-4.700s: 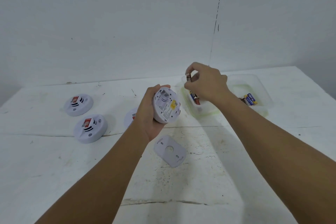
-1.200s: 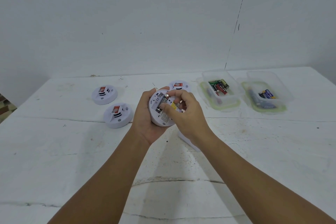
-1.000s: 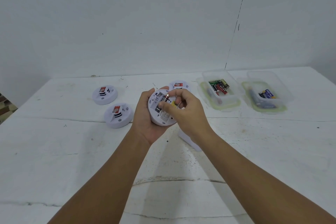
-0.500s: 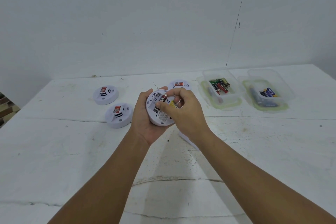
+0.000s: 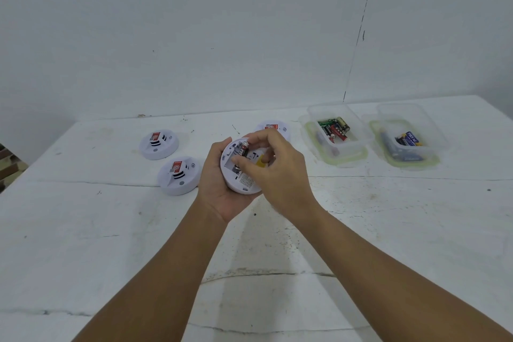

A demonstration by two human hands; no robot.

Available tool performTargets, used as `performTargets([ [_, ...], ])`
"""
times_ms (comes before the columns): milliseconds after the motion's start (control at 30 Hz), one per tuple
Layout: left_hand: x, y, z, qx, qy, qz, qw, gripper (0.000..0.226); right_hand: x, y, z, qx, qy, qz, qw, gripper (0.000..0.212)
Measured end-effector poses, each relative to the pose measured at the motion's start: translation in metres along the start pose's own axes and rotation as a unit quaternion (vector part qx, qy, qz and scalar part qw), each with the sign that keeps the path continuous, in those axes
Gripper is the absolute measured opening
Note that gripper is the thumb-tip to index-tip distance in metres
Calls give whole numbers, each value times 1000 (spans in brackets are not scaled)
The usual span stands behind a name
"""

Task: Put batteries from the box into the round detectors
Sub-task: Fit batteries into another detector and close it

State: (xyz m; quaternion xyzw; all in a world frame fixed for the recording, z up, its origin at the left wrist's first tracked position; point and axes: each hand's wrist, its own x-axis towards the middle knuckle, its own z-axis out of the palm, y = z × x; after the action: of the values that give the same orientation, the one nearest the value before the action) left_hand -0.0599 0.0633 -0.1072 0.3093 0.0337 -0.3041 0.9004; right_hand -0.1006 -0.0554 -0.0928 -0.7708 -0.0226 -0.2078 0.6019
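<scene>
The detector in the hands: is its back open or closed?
Open: the detector shows a bare battery bay, with a battery going in.

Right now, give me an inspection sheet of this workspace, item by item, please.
Surface: white table, scuffed and cracked.
Job's things: held detector, back facing up, battery going into it; three more detectors lying on the table; battery box open, second box beside it.
Clutter: small specks of debris.
Grippers: left hand cradles the held detector; right hand pinches the battery.
Cables: nothing seen.
Surroundings: plain white wall with a dark vertical seam.
</scene>
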Motion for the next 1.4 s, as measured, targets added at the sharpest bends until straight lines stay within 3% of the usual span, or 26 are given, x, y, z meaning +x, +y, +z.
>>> performTargets([
  [633, -3, -5, 14, 7, 8, -12, 1000, 37, 3, -1, -5, -14, -6, 15, 1000, 29],
  [833, -1, -5, 19, 42, -1, 1, 999, 32, 2, 4, -2, -30, 23, -34, 999, 8],
  [1067, 0, -4, 30, 54, -15, 50, 997, 25, 4, 9, -9, -4, 36, 4, 999, 18],
  [1400, 4, -7, 32, 63, 22, 95, 993, 18, -1, 16, -1, 4, 38, -13, 999, 21],
])
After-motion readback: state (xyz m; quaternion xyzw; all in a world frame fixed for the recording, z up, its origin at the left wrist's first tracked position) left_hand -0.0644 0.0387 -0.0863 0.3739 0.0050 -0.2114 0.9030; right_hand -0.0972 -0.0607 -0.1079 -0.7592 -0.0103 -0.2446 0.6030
